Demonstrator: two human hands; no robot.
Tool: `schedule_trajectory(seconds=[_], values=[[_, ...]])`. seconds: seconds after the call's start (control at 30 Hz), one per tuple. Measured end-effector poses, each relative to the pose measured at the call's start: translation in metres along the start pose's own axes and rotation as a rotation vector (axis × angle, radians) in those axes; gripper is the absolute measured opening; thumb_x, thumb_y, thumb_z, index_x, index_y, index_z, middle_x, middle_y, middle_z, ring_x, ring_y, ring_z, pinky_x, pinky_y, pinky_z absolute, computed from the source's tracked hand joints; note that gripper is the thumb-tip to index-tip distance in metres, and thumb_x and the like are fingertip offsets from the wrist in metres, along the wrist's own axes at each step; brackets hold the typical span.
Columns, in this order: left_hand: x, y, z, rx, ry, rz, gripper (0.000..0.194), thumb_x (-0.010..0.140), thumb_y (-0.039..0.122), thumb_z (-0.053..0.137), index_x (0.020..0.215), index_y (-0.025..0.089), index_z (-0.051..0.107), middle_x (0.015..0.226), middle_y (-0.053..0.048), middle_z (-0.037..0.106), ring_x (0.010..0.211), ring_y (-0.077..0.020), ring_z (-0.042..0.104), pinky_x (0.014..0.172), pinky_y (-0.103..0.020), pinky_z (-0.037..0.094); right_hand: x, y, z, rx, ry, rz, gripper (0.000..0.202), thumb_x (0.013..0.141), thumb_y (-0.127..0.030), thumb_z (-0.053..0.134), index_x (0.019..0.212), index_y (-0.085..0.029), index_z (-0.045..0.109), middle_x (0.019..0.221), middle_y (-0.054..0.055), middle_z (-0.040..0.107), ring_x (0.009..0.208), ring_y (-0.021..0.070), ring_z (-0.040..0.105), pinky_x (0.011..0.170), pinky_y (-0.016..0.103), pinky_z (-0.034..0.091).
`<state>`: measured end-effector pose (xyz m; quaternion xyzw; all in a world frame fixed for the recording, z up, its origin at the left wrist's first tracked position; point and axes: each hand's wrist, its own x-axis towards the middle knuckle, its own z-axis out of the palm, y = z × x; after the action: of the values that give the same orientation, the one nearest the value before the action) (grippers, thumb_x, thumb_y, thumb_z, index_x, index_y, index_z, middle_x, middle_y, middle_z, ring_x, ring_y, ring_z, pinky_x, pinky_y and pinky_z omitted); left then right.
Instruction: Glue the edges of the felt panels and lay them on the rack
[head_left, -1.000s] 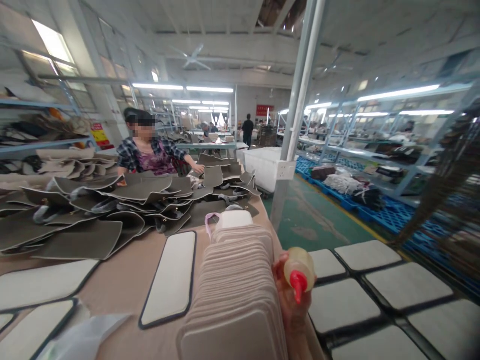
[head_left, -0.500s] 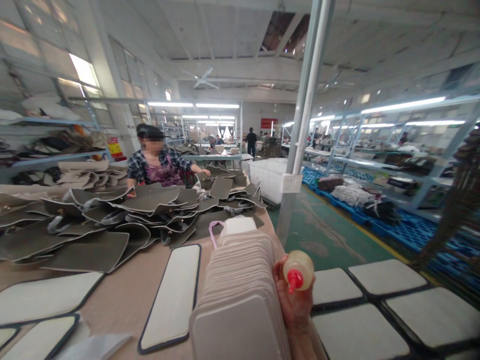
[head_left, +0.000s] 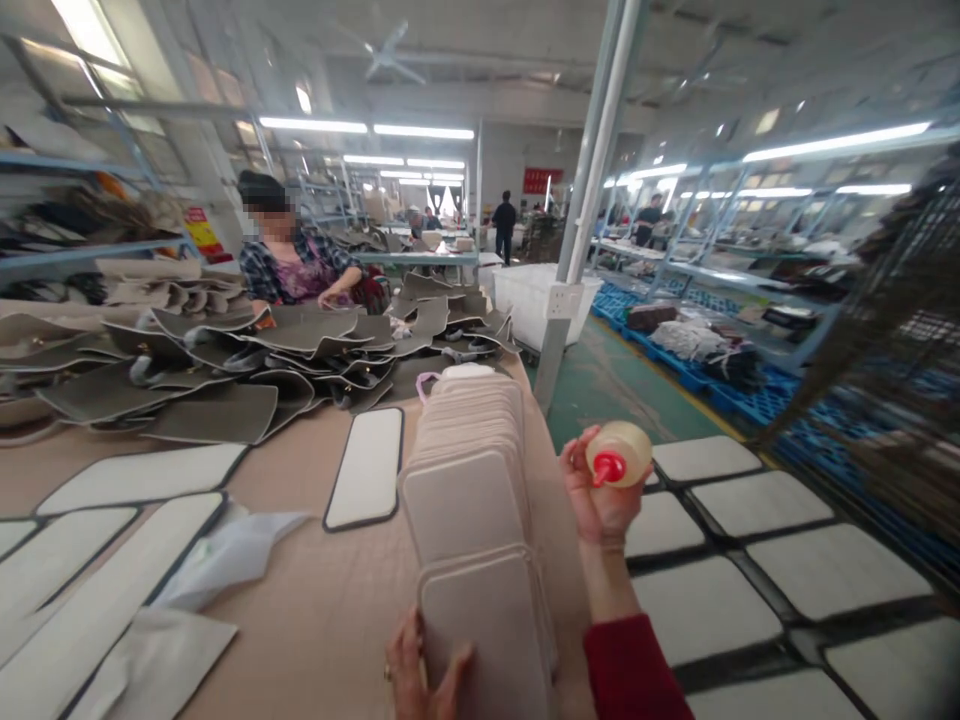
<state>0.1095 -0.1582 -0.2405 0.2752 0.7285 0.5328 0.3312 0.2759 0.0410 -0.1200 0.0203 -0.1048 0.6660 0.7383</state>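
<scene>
Compared with half a second ago, the left hand (head_left: 416, 692) is now in view at the near end of the overlapping row of beige padded panels (head_left: 461, 500); its thumb lies on the nearest panel (head_left: 491, 615) and its fingers sit along that panel's left edge, though I cannot tell whether the grip is closed on it. This nearest panel now lies forward of the fanned row, overlapping the next one's near edge. The right hand (head_left: 600, 510), earlier close against the row, is now clear of it to the right, its grip wrapped around a squeeze bottle (head_left: 631, 455) with a red nozzle (head_left: 609, 467) pointing nearward. Across the bench (head_left: 315, 620), the co-worker (head_left: 300, 265) has drawn an outstretched arm inward. A narrow bare strip separates the row from the bench's right edge. Left of the row, wider bare bench reaches to the crumpled white sheet (head_left: 236, 550), while a dark-edged white panel (head_left: 366, 470) and piled grey-brown pieces (head_left: 217, 410) bound the far side. Dark-edged white panels in rows (head_left: 765, 505) lie just right of the right hand.
</scene>
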Motion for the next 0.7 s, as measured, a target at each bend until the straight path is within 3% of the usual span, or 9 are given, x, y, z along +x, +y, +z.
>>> schedule_trajectory(seconds=[0.07,0.17,0.3,0.37,0.53,0.6,0.7], values=[[-0.003,-0.011,0.006,-0.062,0.068,0.037,0.066,0.074,0.041,0.065,0.129,0.017,0.037,0.139,-0.021,0.040,0.134,-0.0379,0.039,0.112,-0.053,0.032,-0.008,-0.011,0.002,-0.006,-0.014,-0.002,0.054,0.065,-0.041,0.078,0.113,-0.022,0.061,0.102,0.004,0.072,0.098,0.0174,0.066,0.086,0.037,0.051],[-0.004,-0.013,0.009,-0.146,0.078,0.024,0.068,0.067,0.043,0.070,0.121,0.017,0.038,0.133,-0.021,0.046,0.132,-0.0380,0.042,0.111,-0.051,0.034,-0.018,-0.026,0.003,0.009,-0.014,0.001,0.057,0.066,-0.038,0.076,0.118,-0.022,0.058,0.104,0.005,0.071,0.097,0.0177,0.066,0.086,0.038,0.051],[0.005,0.021,-0.004,-0.250,0.122,0.075,0.073,0.057,0.040,0.079,0.115,0.018,0.042,0.111,-0.014,0.058,0.110,-0.0350,0.059,0.099,-0.054,0.044,-0.029,-0.043,0.013,0.006,-0.024,-0.008,0.060,0.066,-0.040,0.076,0.120,-0.022,0.057,0.104,0.005,0.071,0.094,0.0179,0.066,0.087,0.038,0.050],[0.013,0.049,-0.017,-0.343,0.159,0.148,0.072,0.054,0.035,0.082,0.112,0.020,0.043,0.100,-0.008,0.062,0.096,-0.0290,0.064,0.095,-0.052,0.047,-0.033,-0.050,0.020,-0.003,-0.034,-0.011,0.062,0.065,-0.041,0.077,0.121,-0.022,0.056,0.103,0.005,0.071,0.093,0.0177,0.066,0.087,0.037,0.049],[0.032,0.115,-0.056,-0.614,0.287,0.374,0.067,0.051,0.014,0.082,0.106,0.022,0.044,0.090,0.003,0.063,0.086,-0.0160,0.063,0.100,-0.042,0.044,-0.040,-0.066,0.033,0.015,-0.071,-0.028,0.068,0.064,-0.040,0.076,0.123,-0.017,0.052,0.101,0.006,0.070,0.090,0.0164,0.068,0.084,0.033,0.052],[0.037,0.130,-0.077,-0.698,0.344,0.411,0.069,0.048,0.008,0.080,0.105,0.023,0.044,0.088,0.006,0.063,0.087,-0.0137,0.061,0.102,-0.037,0.042,-0.041,-0.071,0.035,0.012,-0.074,-0.032,0.067,0.064,-0.036,0.075,0.124,-0.017,0.050,0.101,0.005,0.070,0.089,0.0164,0.068,0.082,0.033,0.054],[0.048,0.136,-0.113,-0.658,0.421,0.427,0.080,0.046,0.005,0.080,0.116,0.023,0.046,0.092,0.007,0.065,0.089,-0.0124,0.061,0.103,-0.038,0.041,-0.041,-0.075,0.038,-0.003,-0.070,-0.034,0.066,0.063,-0.033,0.075,0.124,-0.021,0.051,0.099,0.004,0.070,0.085,0.0173,0.069,0.078,0.034,0.056]])
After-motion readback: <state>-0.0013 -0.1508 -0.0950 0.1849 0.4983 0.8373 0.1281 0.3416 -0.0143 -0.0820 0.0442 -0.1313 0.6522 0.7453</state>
